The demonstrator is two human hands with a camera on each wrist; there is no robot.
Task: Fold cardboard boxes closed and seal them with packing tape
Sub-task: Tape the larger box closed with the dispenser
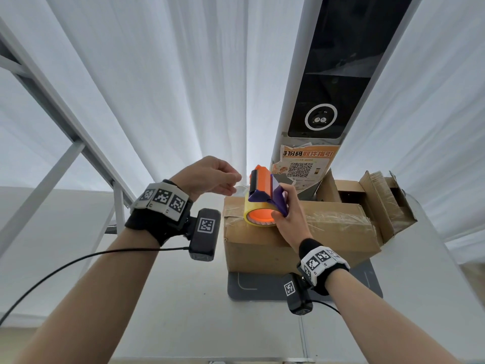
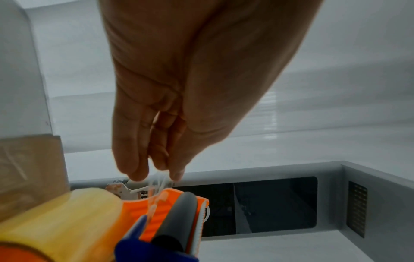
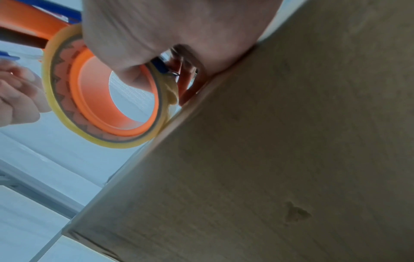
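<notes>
- My right hand [image 1: 286, 206] has its grip wrapped around the handle of the tape dispenser [image 1: 265, 191], thumb over the roll's edge, and the roll of tape [image 1: 258, 212] rests on the near left top edge of the cardboard box [image 1: 296, 232].
- My left hand [image 1: 210, 176] hovers just left of the dispenser's cutter end, its fingertips [image 2: 177, 174] pinching the loose tape end [image 2: 158, 182], which looks thin, clear and stringy.
- The relation that counts, as I judge it: the box stretches away to the right of both hands, its long axis running left to right, so the strip must be laid rightward along the top. The right hand sits over the box; the left is off its left end.
- The box sits directly under my right grip, on a grey mat [image 1: 262, 287] on the white table [image 1: 170, 298]. It is closed, brown and worn, with wrinkled clear tape already across the top and some on the left end.
- The roll is yellowish on an orange core; the dispenser is orange and purple.
- Beyond the right end of the box, well away from my grip, stand open cardboard boxes [image 1: 378, 195] with flaps up.
</notes>
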